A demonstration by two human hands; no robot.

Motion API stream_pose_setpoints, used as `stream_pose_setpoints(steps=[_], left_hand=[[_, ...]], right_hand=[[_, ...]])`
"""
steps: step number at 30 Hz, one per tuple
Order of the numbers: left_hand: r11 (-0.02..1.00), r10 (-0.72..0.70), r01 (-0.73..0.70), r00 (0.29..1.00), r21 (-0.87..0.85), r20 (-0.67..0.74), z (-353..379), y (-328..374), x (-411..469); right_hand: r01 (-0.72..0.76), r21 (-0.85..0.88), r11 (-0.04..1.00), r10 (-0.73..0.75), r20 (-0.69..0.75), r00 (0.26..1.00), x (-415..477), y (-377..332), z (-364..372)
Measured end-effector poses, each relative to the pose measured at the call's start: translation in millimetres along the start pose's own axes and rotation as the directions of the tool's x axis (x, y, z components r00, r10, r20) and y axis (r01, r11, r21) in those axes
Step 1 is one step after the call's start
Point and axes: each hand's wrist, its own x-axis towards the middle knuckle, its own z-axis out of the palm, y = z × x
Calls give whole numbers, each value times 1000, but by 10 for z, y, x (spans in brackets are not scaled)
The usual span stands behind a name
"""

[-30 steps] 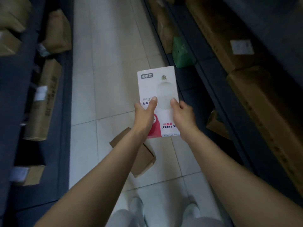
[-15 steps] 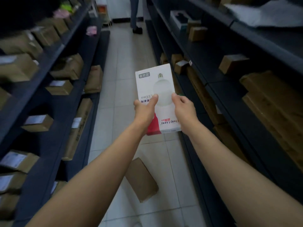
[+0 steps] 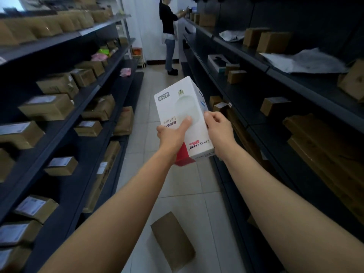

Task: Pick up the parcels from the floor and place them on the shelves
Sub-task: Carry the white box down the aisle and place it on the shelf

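I hold a white LED-bulb box (image 3: 178, 107) with a red corner out in front of me, over the aisle, tilted with its top leaning to the right. My left hand (image 3: 173, 135) grips its lower left side, thumb across the front. My right hand (image 3: 217, 128) grips its right edge. A brown cardboard parcel (image 3: 173, 240) lies on the tiled floor below my arms. Dark shelves (image 3: 242, 99) run along the right, with open stretches between small boxes.
The left shelves (image 3: 86, 101) carry several labelled cardboard parcels on every level. A person (image 3: 169, 34) in a black top stands at the far end of the aisle, reaching to the right shelves. Grey plastic mailers (image 3: 301, 61) lie on the upper right shelf.
My view has lifted from the floor to the aisle and shelves. The white box has risen with both hands and now tilts toward the right shelves.
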Motion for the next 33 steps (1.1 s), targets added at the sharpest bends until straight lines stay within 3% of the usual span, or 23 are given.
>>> stream_pose_setpoints(steps=[6,9,13,17,22,26,33], left_hand=[[1000,8,-8,1000,-8,-1,-55,-44,-120],[999,20,-20,1000,28,-1,-60,-49,-133],[979,29,-17,998,204,-56,12,-3,-117],[950,-7,10,1000,312,-13,32,124,-171],[987,-51,25,986,160,157,-45,195,-181],[995,-56,38,975,90,216,-47,140,-92],[986,28,-54,986,157,162,49,120,-57]], right_hand=[[-314,-73,947,318,59,946,29,17,-28],[-365,-120,923,378,106,920,57,28,-115],[-323,-122,939,335,102,937,112,106,-104],[-279,-131,951,290,73,954,72,127,-56],[-247,-60,967,250,47,967,94,203,-151],[-209,-95,973,215,51,975,167,192,-156],[-184,-70,980,189,79,979,236,205,-146]])
